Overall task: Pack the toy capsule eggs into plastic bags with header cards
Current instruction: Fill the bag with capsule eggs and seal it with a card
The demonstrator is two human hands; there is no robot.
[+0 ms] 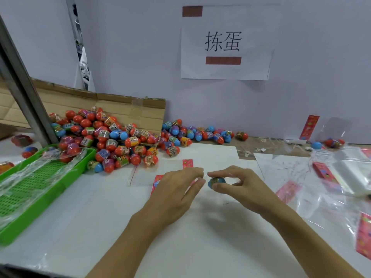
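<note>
My right hand (239,183) holds a blue capsule egg (216,182) between thumb and fingers at the table's middle. My left hand (178,189) pinches the edge of a clear plastic bag (144,177) with a red header card (156,182) that lies flat under it. The two hands' fingertips nearly meet at the bag's mouth. A big heap of red and blue capsule eggs (112,137) spills from a cardboard box (120,105) at the back left. More eggs (200,133) lie along the wall.
A green plastic tray (40,189) with clear film stands at the left. Loose bags and red header cards (325,173) lie at the right, with a stack of bags (353,173). A metal post (24,93) rises at the left. A paper sign (226,43) hangs on the wall.
</note>
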